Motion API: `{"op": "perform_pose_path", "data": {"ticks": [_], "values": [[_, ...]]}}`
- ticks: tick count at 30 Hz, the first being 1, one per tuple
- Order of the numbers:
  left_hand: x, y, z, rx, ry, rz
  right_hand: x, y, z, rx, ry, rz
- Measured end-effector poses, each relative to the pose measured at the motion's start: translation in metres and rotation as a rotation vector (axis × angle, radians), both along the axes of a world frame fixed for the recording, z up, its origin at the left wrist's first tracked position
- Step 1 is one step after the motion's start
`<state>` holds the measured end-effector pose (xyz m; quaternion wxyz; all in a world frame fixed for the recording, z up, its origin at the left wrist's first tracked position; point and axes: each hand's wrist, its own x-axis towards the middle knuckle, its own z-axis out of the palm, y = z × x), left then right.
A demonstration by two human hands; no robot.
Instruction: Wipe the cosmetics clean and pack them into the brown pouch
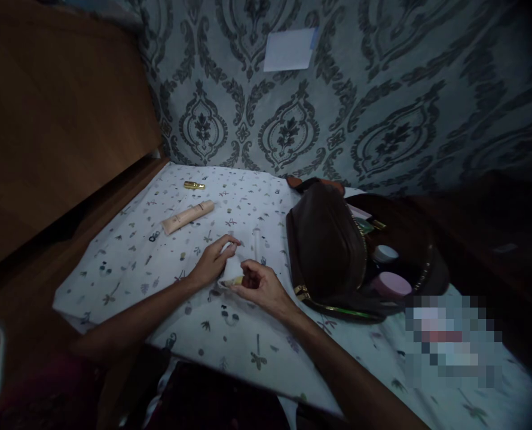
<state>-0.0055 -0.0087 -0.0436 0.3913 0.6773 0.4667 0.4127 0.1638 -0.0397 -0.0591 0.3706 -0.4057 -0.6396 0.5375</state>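
My left hand (214, 260) is closed round a small white item (232, 269) in the middle of the table. My right hand (263, 286) pinches the item's near end, where a yellowish patch shows. Its exact kind I cannot make out, since fingers cover part of it. Beyond my left hand lies a beige squeeze tube (187, 217). Farther back is a small gold cosmetic tube (194, 185). To the right of my right hand stands a brown bag (326, 245), unzipped, with a pink-lidded jar (392, 285) and a white-lidded jar (385, 254) inside.
A white patterned cloth (127, 263) covers the table. At the left rises a wooden cabinet (64, 119); a patterned wall (288, 128) with a pale card (290, 49) closes off the back. A blurred-out item (454, 340) lies at the right.
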Motion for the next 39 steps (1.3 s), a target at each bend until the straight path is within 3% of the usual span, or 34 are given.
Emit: {"op": "perform_pose_path", "data": {"ticks": [5,10,16,24,28,32,36,39], "values": [[-0.001,-0.005,0.000,-0.070,0.014,-0.139,0.001,0.006,-0.002,0.084,-0.054,-0.153],[-0.005,-0.008,0.002,0.041,0.096,-0.301,0.003,0.009,-0.006,0.107,-0.015,-0.283],[-0.007,-0.009,0.008,-0.017,0.117,-0.387,0.007,0.006,-0.001,0.239,0.014,-0.234],[-0.007,-0.009,0.011,-0.142,0.063,-0.364,0.011,0.004,0.007,0.383,-0.013,-0.108],[-0.006,-0.007,0.012,-0.195,-0.010,-0.339,0.008,0.001,0.009,0.360,0.010,-0.141],[-0.003,-0.007,0.010,-0.124,-0.063,-0.276,0.007,0.002,0.009,0.276,-0.030,-0.207],[-0.002,-0.009,0.011,-0.084,-0.054,-0.244,0.009,0.005,0.007,0.154,-0.019,-0.174],[-0.004,-0.009,0.014,-0.113,-0.063,-0.287,0.010,0.005,0.006,0.170,0.014,-0.154]]}}
